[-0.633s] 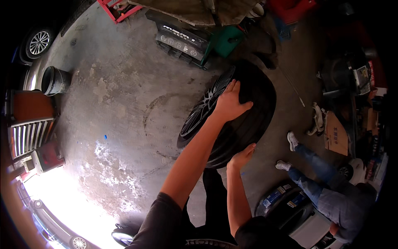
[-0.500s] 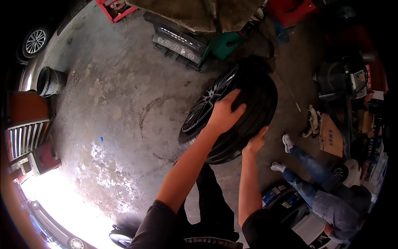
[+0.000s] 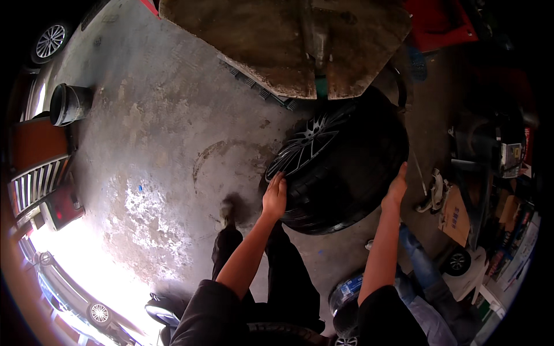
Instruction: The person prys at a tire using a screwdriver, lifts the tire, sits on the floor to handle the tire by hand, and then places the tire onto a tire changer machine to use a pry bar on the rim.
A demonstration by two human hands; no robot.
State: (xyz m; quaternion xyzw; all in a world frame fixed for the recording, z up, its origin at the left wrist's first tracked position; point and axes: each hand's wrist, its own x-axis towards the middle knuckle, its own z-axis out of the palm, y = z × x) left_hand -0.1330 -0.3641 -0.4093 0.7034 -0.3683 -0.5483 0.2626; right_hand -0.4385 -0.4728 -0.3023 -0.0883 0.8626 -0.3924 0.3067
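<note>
A car wheel [image 3: 309,138] with a black tire [image 3: 352,173] and a dark multi-spoke rim stands tilted in front of me, the rim facing left. I hold it from both sides. My left hand [image 3: 274,196] presses on the tire's near left edge, fingers together and pointing away from me. On the right side of the tread, my right hand [image 3: 396,187] lies with its fingers partly hidden against the rubber. The wheel's far edge reaches the brown worn tabletop [image 3: 242,46] of a machine. Whether the wheel touches the floor is hidden.
A black bucket [image 3: 70,105] stands on the left of the stained concrete floor [image 3: 156,115]. At right are a person's jeans-clad legs [image 3: 418,259], a flattened carton [image 3: 455,216] and a thin rod [image 3: 419,173]. Packaged tires [image 3: 346,294] lie by my right arm.
The wheel has moved right and closer to the machine. My left hand has gone from the tread to the left edge; my right hand is higher up its side. My left foot has come into view.
</note>
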